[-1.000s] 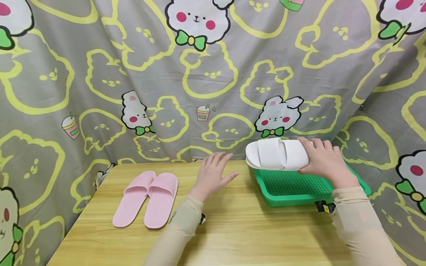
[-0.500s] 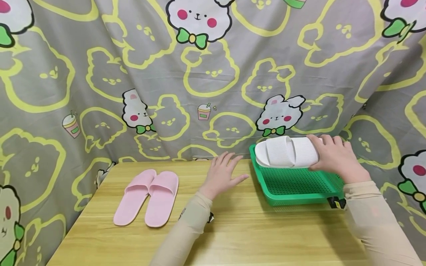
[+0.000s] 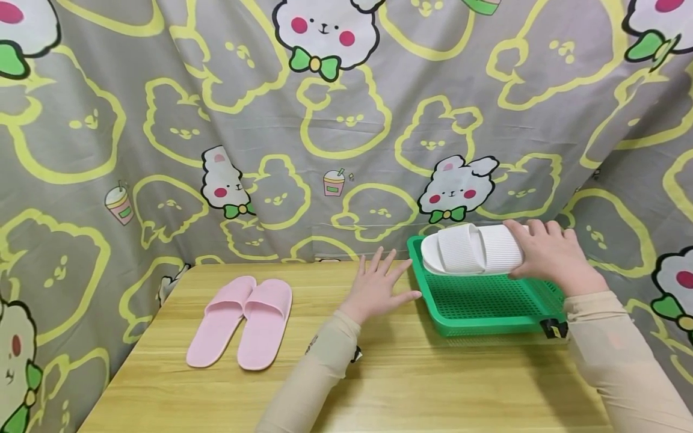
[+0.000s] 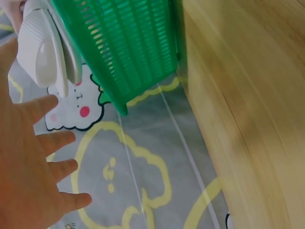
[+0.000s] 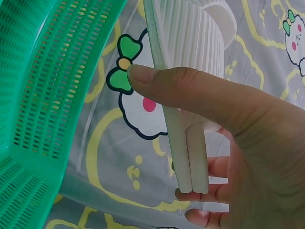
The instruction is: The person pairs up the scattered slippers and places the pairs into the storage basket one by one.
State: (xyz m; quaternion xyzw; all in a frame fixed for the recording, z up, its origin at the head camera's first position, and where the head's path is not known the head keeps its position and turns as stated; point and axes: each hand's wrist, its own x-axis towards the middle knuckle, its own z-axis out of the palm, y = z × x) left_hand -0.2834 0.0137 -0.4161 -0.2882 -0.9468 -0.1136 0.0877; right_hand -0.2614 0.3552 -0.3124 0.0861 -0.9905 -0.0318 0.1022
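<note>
A pair of white ribbed slippers (image 3: 460, 249), one against the other, hangs over the back part of the green basket (image 3: 487, 328) in the head view. My right hand (image 3: 557, 258) grips their right end, thumb on the near side. In the right wrist view two soles lie together between the thumb (image 5: 190, 88) and the fingers. Just left of the basket, my left hand (image 3: 376, 291) is held with fingers spread and holds nothing. The left wrist view shows the left hand (image 4: 28, 162) below the basket wall (image 4: 133, 43) and the slippers (image 4: 43, 52).
Two pink slippers (image 3: 262, 328) lie side by side on the left of the wooden table (image 3: 433, 391). A grey curtain (image 3: 368, 156) with cartoon animals hangs behind the table and along both sides.
My right hand has carried the white slippers rightward over the basket. The left hand has moved right toward the basket's left rim, and its fingers have spread wider.
</note>
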